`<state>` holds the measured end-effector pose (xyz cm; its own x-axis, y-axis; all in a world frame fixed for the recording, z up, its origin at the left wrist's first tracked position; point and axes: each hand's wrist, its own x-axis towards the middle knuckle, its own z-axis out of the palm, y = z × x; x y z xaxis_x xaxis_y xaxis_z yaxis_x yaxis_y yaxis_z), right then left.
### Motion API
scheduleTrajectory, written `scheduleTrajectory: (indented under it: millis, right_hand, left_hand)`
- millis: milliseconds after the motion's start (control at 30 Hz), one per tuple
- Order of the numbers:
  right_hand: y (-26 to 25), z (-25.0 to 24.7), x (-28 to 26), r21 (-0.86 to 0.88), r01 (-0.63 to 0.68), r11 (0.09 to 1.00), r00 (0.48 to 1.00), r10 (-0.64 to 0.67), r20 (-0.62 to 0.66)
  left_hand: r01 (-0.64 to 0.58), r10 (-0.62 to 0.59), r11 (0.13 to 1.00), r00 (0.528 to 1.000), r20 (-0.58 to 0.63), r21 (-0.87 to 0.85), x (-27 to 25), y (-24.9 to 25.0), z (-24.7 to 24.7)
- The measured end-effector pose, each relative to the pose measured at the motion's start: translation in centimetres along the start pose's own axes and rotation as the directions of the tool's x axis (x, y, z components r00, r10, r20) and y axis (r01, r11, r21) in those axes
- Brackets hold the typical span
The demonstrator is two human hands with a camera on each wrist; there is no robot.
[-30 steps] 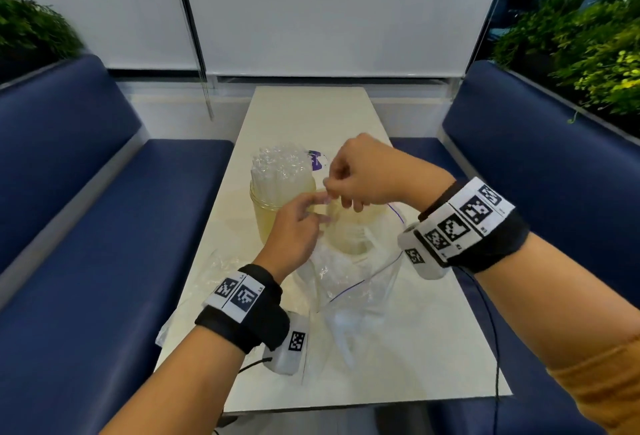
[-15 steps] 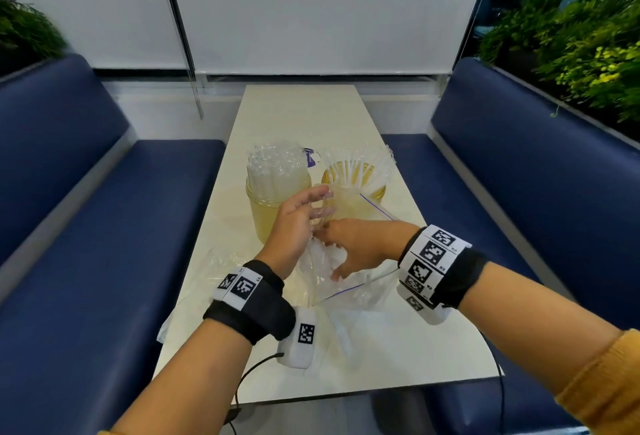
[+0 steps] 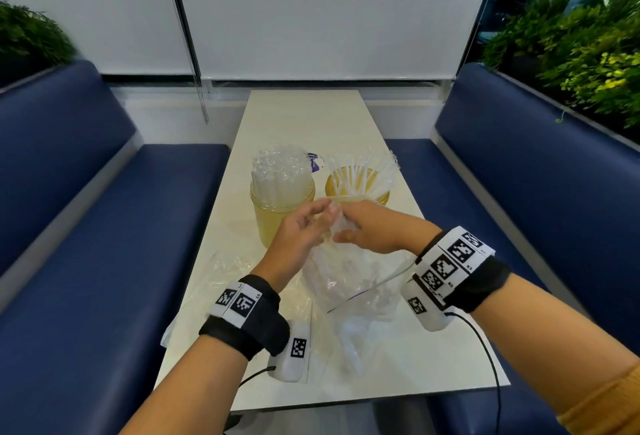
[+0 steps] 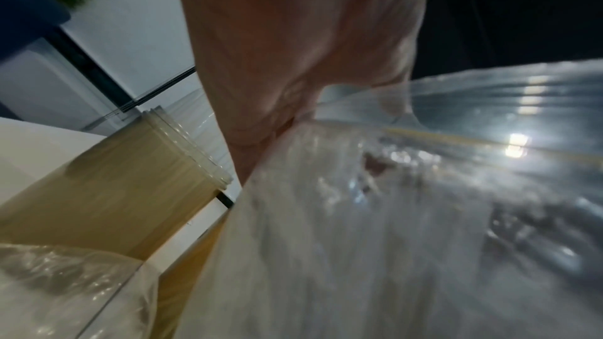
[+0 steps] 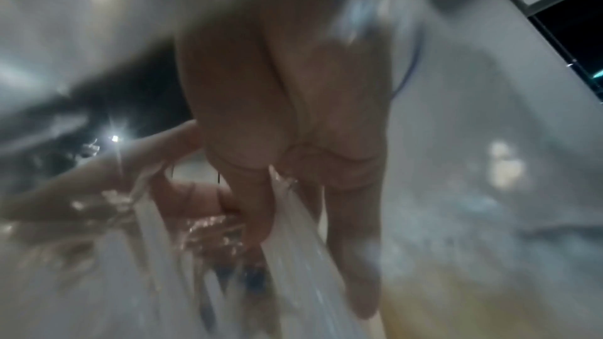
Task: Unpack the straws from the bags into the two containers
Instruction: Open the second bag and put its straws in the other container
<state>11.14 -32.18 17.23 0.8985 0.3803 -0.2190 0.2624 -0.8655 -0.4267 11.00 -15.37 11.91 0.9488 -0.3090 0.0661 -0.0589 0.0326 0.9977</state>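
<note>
Fingers of the right hand [image 3: 372, 226] pinch wrapped straws [image 3: 341, 225] at the zip bag [image 3: 349, 278] mouth; left hand [image 3: 298, 232] pinches its rim, jars just beyond; blurred wrist views.

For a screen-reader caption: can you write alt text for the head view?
Both hands, left hand and right hand, meet at the mouth of a clear plastic bag on a pale table, in front of two yellowish jars holding straws.
</note>
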Motion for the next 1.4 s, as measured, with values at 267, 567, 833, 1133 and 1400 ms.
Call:
scheduleTrajectory:
  millis: [267, 567, 833, 1133, 1400]
  right_hand:
    - [-1.9, -2.6, -0.9, 0.010, -0.016, 1.000, 0.981, 0.017, -0.196]
    - [-4.4, -2.9, -0.7, 0.184, 0.128, 0.974, 0.874, -0.023, -0.485]
    - [-3.6, 1.8, 1.6, 0.495, 0.093, 0.864, 0.866, 0.176, -0.469]
    - [-5.0, -1.6, 1.3, 0.554, 0.321, 0.768, 0.800, 0.093, -0.593]
    - [-5.4, -8.1, 1.3, 0.674, 0.500, 0.543, 0.741, 0.134, -0.658]
  left_hand:
    - [-0.019, 0.018, 0.934, 1.000, 0.006, 0.356, 0.2, -1.1, 0.5]
    - [-0.160, 0.180, 0.938, 0.983, -0.040, 0.306, 1.1, -1.4, 2.5]
    - [-0.187, 0.220, 0.946, 0.970, -0.100, 0.266, 1.6, -1.2, 2.8]
    - [-0.063, 0.080, 0.964, 0.995, -0.057, 0.260, 1.4, -1.7, 1.5]
    - [-0.009, 0.034, 0.947, 0.997, -0.073, 0.320, 1.1, -1.5, 0.5]
